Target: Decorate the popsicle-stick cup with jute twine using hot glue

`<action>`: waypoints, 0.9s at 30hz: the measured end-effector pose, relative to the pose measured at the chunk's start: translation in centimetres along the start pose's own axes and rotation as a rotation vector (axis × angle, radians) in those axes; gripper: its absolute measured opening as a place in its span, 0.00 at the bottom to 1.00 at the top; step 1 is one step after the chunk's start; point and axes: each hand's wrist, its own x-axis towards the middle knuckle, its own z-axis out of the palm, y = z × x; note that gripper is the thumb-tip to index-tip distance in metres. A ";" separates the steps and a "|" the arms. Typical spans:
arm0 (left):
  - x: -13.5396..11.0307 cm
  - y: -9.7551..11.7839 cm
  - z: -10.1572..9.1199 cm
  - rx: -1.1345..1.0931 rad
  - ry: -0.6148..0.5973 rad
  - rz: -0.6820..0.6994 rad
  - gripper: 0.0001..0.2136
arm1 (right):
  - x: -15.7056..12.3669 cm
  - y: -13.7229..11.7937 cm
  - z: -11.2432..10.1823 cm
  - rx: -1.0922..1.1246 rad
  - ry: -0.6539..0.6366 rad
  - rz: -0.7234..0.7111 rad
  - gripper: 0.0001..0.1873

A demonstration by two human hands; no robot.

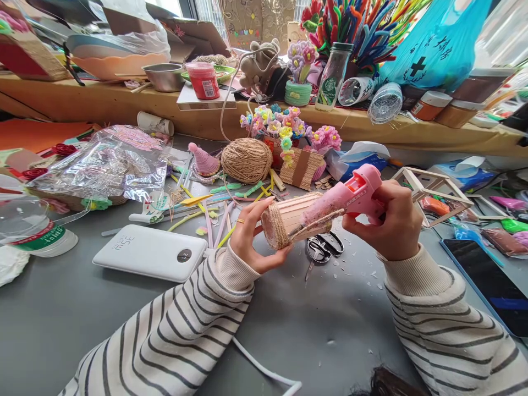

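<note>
My left hand [251, 234] is wrapped round one end of a small cup-like holder [286, 212] made of wooden craft sticks, tilted on its side above the table. Twine [279, 225] is wound about that end, and a loose strand runs along the holder's side. A pink hot glue gun [358, 192] is in my right hand [390, 223], fingers closed round its handle. Its nozzle points left and down at the holder near the twine; whether the tip touches is unclear. Black-handled scissors [324, 248] lie on the table just below.
A ball of twine [246, 159], a bundle of craft sticks [303, 168] and pipe cleaners lie behind my hands. A white power bank [150, 253] is at left, a plastic bottle [37, 225] beyond it. A phone [489, 280] and wooden frame [433, 195] lie at right.
</note>
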 end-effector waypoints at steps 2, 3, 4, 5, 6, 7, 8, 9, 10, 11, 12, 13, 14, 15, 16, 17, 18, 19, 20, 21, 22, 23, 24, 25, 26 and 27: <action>0.0 0.0 0.0 -0.001 0.003 0.006 0.39 | 0.0 -0.1 0.0 0.007 -0.003 0.000 0.19; 0.0 0.0 0.0 0.000 0.003 0.008 0.39 | 0.0 -0.1 0.0 0.011 -0.003 -0.003 0.19; 0.0 0.0 -0.1 0.004 0.003 0.009 0.39 | 0.1 -0.1 0.0 0.015 -0.002 -0.005 0.19; 0.0 0.0 -0.1 0.009 0.003 0.009 0.39 | 0.1 -0.1 0.0 0.018 -0.002 -0.005 0.19; 0.0 0.0 -0.1 0.013 0.003 0.010 0.39 | 0.1 -0.2 0.0 0.022 -0.003 -0.003 0.19; 0.0 0.0 -0.1 0.016 0.002 0.013 0.39 | 0.1 -0.2 0.0 0.026 -0.005 0.001 0.19; 0.0 0.0 -0.1 0.018 0.001 0.014 0.39 | 0.1 -0.2 0.0 0.029 -0.010 0.007 0.19; 0.0 0.1 -0.1 0.017 -0.001 0.015 0.39 | 0.1 -0.2 0.0 0.033 -0.012 0.011 0.19; 0.0 0.1 -0.1 0.014 -0.005 0.015 0.39 | 0.1 -0.2 0.0 0.035 -0.012 0.012 0.19; 0.0 0.1 -0.1 0.010 -0.008 0.015 0.39 | 0.1 -0.2 0.0 0.035 -0.010 0.013 0.19; 0.0 0.1 -0.1 0.008 -0.009 0.016 0.39 | 0.2 -0.2 0.0 0.034 -0.008 0.015 0.19; 0.0 0.1 -0.1 0.010 -0.008 0.014 0.39 | 0.3 -0.2 0.0 0.036 -0.003 0.012 0.18; 0.1 0.2 -0.1 0.014 -0.006 0.013 0.39 | 0.4 -0.2 0.0 0.044 0.003 -0.001 0.18; 0.1 0.2 -0.1 0.019 -0.004 0.012 0.39 | 0.5 -0.1 0.1 0.059 0.018 -0.024 0.17; 0.1 0.2 -0.1 0.023 -0.003 0.009 0.38 | 0.6 -0.1 0.1 0.078 0.038 -0.056 0.17; 0.1 0.2 -0.1 0.025 -0.003 0.006 0.38 | 0.6 0.0 0.2 0.097 0.064 -0.092 0.16; 0.1 0.2 -0.1 0.024 -0.005 0.004 0.38 | 0.7 0.0 0.2 0.113 0.089 -0.125 0.16; 0.1 0.2 -0.1 0.021 -0.006 0.005 0.38 | 0.7 0.1 0.3 0.123 0.107 -0.150 0.17; 0.0 0.2 -0.1 0.019 -0.007 0.005 0.38 | 0.8 0.1 0.3 0.130 0.118 -0.168 0.17; 0.0 0.2 -0.1 0.018 -0.008 0.005 0.38 | 0.8 0.1 0.4 0.138 0.133 -0.184 0.17; 0.0 0.2 -0.1 0.018 -0.008 0.005 0.38 | 0.8 0.1 0.4 0.147 0.144 -0.197 0.18; 0.0 0.2 -0.1 0.020 -0.008 0.005 0.38 | 0.8 0.1 0.4 0.155 0.152 -0.207 0.18; 0.0 0.2 0.0 0.024 -0.008 0.003 0.38 | 0.8 0.1 0.4 0.161 0.153 -0.212 0.18; 0.0 0.2 0.0 0.027 -0.008 0.001 0.38 | 0.8 0.1 0.4 0.164 0.146 -0.211 0.19; 0.1 0.3 0.0 0.029 -0.006 0.001 0.38 | 0.8 0.0 0.3 0.162 0.131 -0.206 0.18; 0.1 0.3 0.0 0.028 -0.003 0.002 0.38 | 0.9 0.0 0.3 0.157 0.115 -0.196 0.18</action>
